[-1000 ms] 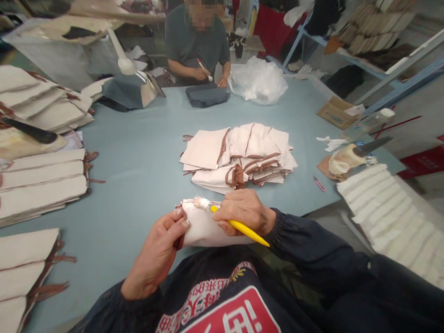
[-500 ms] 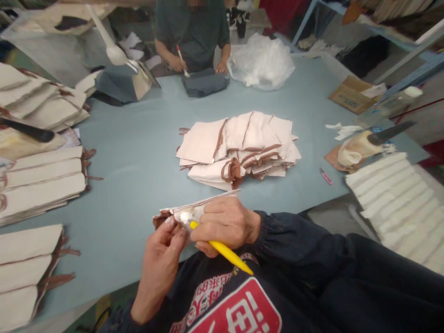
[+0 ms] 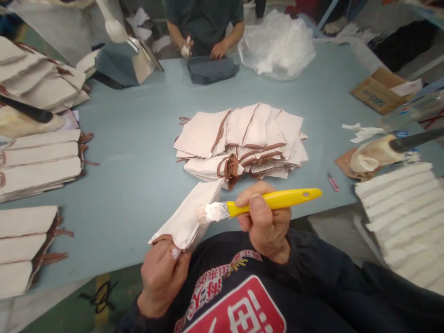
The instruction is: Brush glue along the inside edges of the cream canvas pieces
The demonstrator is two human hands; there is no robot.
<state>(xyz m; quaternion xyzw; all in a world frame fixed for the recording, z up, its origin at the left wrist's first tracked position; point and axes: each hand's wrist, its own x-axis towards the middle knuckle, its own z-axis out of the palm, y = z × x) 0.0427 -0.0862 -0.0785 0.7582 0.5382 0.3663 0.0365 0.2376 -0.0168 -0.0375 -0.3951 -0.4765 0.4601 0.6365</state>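
The left hand (image 3: pixel 161 275) clutches the near, brown-edged end of a cream piece (image 3: pixel 178 217), its long axis slanting away and rightward towards the stack. The fingers of the right hand (image 3: pixel 265 224) pinch a yellow brush (image 3: pixel 293 198) from the piece's right side, bristles pointing left over its middle; whether they touch is unclear. The left fingertips are mostly hidden. Farther along the bench (image 3: pixel 128 185) sits a stack (image 3: pixel 258 132); beyond, a person (image 3: pixel 204 23) is cut off above.

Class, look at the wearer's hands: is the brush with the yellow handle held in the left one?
No, the right hand grips the yellow-handled brush, while the left hand holds the cream, brown-edged piece.
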